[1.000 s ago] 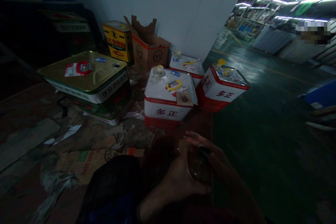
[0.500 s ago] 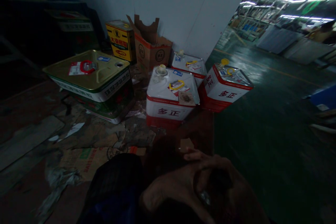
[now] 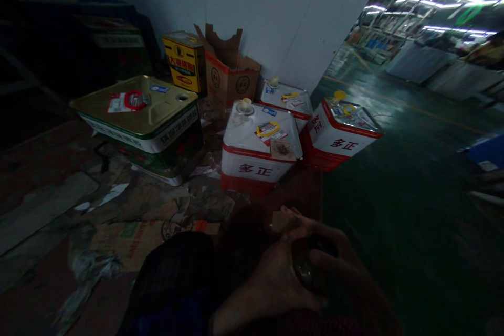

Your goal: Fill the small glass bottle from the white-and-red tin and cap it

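Low in the view, both my hands close around a small dark round thing [image 3: 309, 268] that I cannot make out in the dim light. My left hand [image 3: 268, 278] cups it from the left with the fingers curled. My right hand [image 3: 338, 268] wraps over it from the right. A dark bundle or knee [image 3: 173, 283] sits just left of my hands. Ahead stands a white and red square can [image 3: 258, 149] with a capped spout.
Two more white and red cans [image 3: 340, 134] [image 3: 285, 101] stand behind the first. A large gold-topped green can [image 3: 142, 121], a yellow can [image 3: 183, 60] and a torn cardboard box [image 3: 228, 76] line the white wall. Flattened cardboard [image 3: 129, 236] and scraps litter the floor. A green floor [image 3: 413, 194] stretches right.
My hands have shifted around the dark round thing, dropping half a second ago and rising again now. The view has drifted slightly, so the cans sit a little further right.
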Motion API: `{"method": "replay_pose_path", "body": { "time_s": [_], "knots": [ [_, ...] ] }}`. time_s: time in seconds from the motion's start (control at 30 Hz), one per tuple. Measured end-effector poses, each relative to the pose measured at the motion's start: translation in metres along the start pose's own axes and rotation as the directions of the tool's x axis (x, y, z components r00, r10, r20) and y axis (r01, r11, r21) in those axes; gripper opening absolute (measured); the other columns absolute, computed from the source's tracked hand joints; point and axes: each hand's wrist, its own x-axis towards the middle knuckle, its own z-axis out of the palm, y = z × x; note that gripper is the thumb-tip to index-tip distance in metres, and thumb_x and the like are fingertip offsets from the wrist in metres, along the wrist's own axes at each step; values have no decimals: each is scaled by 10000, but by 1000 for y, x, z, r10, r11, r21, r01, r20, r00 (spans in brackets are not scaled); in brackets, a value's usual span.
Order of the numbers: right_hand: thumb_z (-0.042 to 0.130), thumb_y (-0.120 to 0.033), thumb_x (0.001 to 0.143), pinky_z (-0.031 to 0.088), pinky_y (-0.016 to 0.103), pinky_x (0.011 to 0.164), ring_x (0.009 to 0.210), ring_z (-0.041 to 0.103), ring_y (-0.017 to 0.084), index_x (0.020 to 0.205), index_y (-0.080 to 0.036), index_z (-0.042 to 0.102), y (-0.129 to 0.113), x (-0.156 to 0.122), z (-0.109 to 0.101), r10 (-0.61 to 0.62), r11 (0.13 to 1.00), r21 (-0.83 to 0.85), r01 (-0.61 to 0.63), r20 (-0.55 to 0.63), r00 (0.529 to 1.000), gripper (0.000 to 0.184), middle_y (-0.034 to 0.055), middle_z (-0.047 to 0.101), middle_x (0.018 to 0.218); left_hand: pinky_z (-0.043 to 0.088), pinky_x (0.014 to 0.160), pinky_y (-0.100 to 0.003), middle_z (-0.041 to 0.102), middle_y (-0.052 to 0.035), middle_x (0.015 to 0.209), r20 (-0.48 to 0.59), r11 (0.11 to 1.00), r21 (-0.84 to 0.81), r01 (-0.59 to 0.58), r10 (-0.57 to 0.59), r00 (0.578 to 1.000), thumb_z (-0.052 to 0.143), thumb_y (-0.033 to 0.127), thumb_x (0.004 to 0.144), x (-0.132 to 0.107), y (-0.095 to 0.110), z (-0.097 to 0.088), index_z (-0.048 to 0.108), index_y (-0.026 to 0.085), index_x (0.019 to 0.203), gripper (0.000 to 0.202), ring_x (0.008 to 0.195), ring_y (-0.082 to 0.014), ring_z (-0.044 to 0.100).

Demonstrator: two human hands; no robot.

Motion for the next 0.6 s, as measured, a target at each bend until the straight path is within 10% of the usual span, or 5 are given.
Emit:
{"method": "replay_pose_path", "body": {
  "time_s": [0.23, 0.43, 0.6],
  "knots": [
    [685, -567, 757, 232, 642, 1154, 1312, 476, 356, 1158, -267, 693, 12, 11, 22, 51, 985, -138, -105, -349, 936, 501, 105, 613, 1319, 498, 939, -536, 575, -168, 1306, -214, 945, 275, 179, -121, 969, 737, 270, 620, -1, -9, 2, 358, 177, 1327, 808, 1151, -382, 586],
    [778, -577, 663, 452, 463, 1077, 1299, 500, 315, 1373, -361, 503, 14, 4, -6, -147, 986, 92, 139, 87, 985, 791, 45, 545, 1405, 467, 1021, -467, 567, -111, 1312, 106, 994, -87, 70, -60, 993, 897, 226, 422, 5, 6, -14, 502, 182, 1232, 903, 1215, -334, 542],
    [816, -420, 669, 441, 491, 1079, 1251, 540, 354, 1212, -386, 648, 9, -25, -14, -55, 997, -47, 61, 112, 992, 569, 43, 613, 1332, 400, 1078, -410, 608, -37, 1252, 358, 967, -197, 163, -84, 930, 858, 322, 526, 6, 6, -17, 616, 240, 1175, 698, 1299, -316, 485]
  ]
}}
